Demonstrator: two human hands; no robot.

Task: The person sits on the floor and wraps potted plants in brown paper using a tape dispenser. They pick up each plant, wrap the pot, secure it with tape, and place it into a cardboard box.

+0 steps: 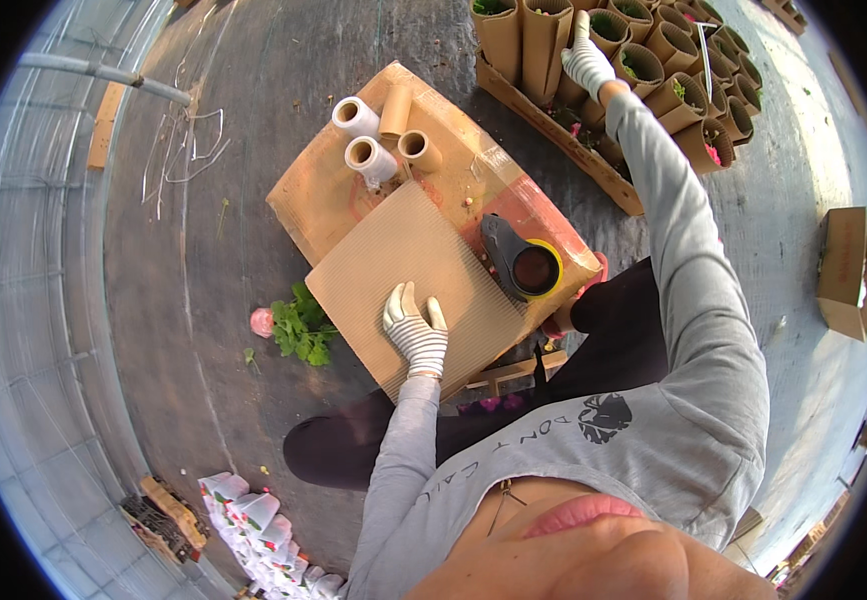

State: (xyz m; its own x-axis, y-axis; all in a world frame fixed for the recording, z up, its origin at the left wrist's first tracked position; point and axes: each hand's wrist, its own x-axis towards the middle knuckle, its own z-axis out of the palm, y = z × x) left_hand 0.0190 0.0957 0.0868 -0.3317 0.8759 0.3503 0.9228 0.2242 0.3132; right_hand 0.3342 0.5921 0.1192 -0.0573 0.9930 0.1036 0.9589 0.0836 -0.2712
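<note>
My left hand (pixel 416 330), in a striped, pale-palmed glove, rests on a corrugated cardboard sheet (pixel 373 292), fingers slightly apart and gripping nothing. The sheet lies across a cardboard box (pixel 313 195) in front of me. Farther off, my gloved right hand (pixel 589 64) reaches among rolled cardboard sleeves (pixel 542 52) standing in a shallow carton (pixel 553 135). It touches or nearly touches one sleeve; whether it grips is unclear. Green leaves and pink blooms show inside several sleeves. A black tape dispenser (pixel 504 255) with a yellow-edged roll sits right of the sheet.
Two rolls of clear film (pixel 355 118) and two bare cardboard tubes (pixel 396 112) stand on the box's far side. Left of it, a leafy plant with a pink bloom (pixel 302 326) lies on dark ground fabric. White-wrapped flowers (pixel 253 529) are at lower left, a carton (pixel 842 274) at right.
</note>
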